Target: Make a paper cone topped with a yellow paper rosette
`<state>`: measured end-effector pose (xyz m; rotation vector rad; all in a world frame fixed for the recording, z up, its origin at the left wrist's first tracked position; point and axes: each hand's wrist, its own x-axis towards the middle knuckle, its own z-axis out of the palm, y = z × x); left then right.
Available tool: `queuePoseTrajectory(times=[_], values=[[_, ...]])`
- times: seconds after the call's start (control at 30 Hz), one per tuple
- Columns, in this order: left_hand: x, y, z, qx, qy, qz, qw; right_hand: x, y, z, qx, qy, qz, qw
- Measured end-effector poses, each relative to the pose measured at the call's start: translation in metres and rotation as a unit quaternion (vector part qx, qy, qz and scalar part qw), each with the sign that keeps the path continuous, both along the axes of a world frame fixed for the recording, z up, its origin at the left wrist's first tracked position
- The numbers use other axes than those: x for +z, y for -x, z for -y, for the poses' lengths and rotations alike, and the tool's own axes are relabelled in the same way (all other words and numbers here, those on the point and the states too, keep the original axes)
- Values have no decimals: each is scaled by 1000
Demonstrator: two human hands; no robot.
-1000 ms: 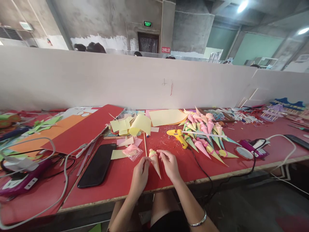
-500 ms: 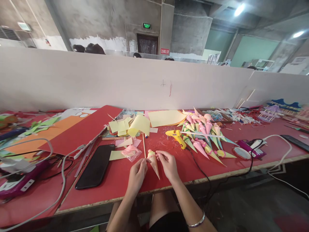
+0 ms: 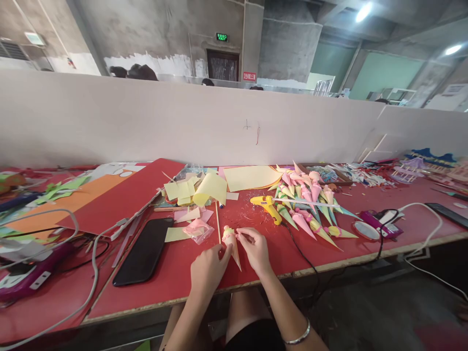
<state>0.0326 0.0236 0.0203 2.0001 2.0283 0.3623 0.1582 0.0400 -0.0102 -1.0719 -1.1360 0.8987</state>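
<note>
Tip toward the near edge of the table, a paper cone is flanked by left hand and right hand, grip closure unclear.

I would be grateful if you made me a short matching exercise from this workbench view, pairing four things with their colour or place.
1. Hot glue gun
2. Bracelet
3. Exit sign
4. Paper cone between left hand and right hand

A. Lit green, above a doorway
B. Pale peach, tip towards the near edge
C. Yellow, with a black cord
D. Silver-coloured, around an arm

Pairs: 1-C, 2-D, 3-A, 4-B
</note>
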Motion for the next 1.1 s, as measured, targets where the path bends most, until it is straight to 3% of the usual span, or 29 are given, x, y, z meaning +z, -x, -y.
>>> queuePoseTrajectory(times=[0.4,0.6,0.77,0.93,1.03,1.1], values=[[3,-11,-10,-9,29,84,996,0,-1,-1,30,23,-17,999],[11,-18,-14,-30,66,-10,997,4,-1,0,47,32,-69,996],[11,-23,-14,-45,48,-67,996,2,-1,-1,-26,28,-139,990],[8,-24,-20,-61,49,-87,993,4,-1,0,-25,44,-179,982],[4,-21,-22,-62,36,-70,995,4,-2,0,-32,43,-169,984],[1,-17,-23,-56,31,-10,998,4,-3,1,-40,40,-172,984]])
